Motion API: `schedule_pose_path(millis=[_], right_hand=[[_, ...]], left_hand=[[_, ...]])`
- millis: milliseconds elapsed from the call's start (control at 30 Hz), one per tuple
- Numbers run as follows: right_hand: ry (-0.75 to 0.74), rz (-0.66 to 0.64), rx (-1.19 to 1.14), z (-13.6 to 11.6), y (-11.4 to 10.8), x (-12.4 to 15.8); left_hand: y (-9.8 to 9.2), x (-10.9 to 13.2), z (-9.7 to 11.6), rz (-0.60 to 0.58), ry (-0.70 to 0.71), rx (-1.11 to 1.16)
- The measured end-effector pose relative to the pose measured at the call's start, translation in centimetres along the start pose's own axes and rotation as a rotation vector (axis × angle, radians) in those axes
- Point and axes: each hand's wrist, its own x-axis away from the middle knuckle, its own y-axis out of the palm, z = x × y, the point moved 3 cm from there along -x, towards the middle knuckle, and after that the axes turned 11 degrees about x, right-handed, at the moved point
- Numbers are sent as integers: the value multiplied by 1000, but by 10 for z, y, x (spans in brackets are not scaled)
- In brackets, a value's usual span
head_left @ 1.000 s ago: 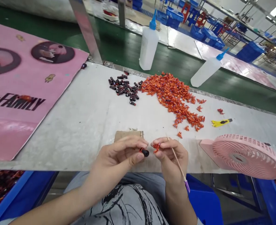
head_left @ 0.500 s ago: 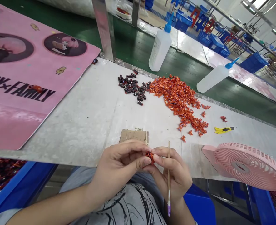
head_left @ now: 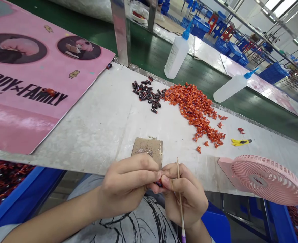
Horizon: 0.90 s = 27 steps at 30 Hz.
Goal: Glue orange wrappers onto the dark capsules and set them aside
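My left hand (head_left: 128, 184) and my right hand (head_left: 185, 195) meet at the near edge of the table, fingertips pressed together on a small dark and red piece (head_left: 159, 183) that is mostly hidden. The right hand also holds a thin wooden stick (head_left: 179, 199) with a purple end, pointing up. Just beyond the hands lies a brown cardboard square (head_left: 148, 149) with specks on it. Farther back sit a heap of small orange-red pieces (head_left: 194, 108) and a cluster of dark capsule-like pieces (head_left: 147, 94).
A pink fan (head_left: 266, 177) lies at the right, a yellow cutter (head_left: 240, 142) behind it. Two white squeeze bottles (head_left: 176, 55) (head_left: 231, 88) stand at the back. A pink printed sheet (head_left: 30, 84) covers the left. A blue bin (head_left: 17, 195) of red pieces sits below left.
The hands have closed together and drawn nearer my body, so the small piece is now almost hidden. The stick has swung upright. The view has shifted left and down.
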Motion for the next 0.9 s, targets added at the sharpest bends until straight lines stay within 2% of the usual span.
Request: schedule_pose_path(millis=[100, 167, 300, 467, 600, 767, 900], right_hand=[[-12, 19, -20, 1, 1, -1], [-26, 47, -37, 2, 1, -2], [-40, 68, -26, 4, 1, -3], [-42, 10, -41, 8, 2, 0], [161, 22, -133, 16, 6, 4], [467, -31, -370, 19, 16, 2], [529, -45, -495, 14, 22, -2]], left_hand=[[-2, 2, 0, -27, 127, -43], [-4, 2, -1, -55, 157, -105], [-6, -1, -3, -67, 43, -169], [-4, 1, -4, -128, -129, -54], [-4, 5, -8, -104, -163, 26], [-2, 8, -10, -95, -54, -19], [-3, 7, -9, -122, 41, -73]])
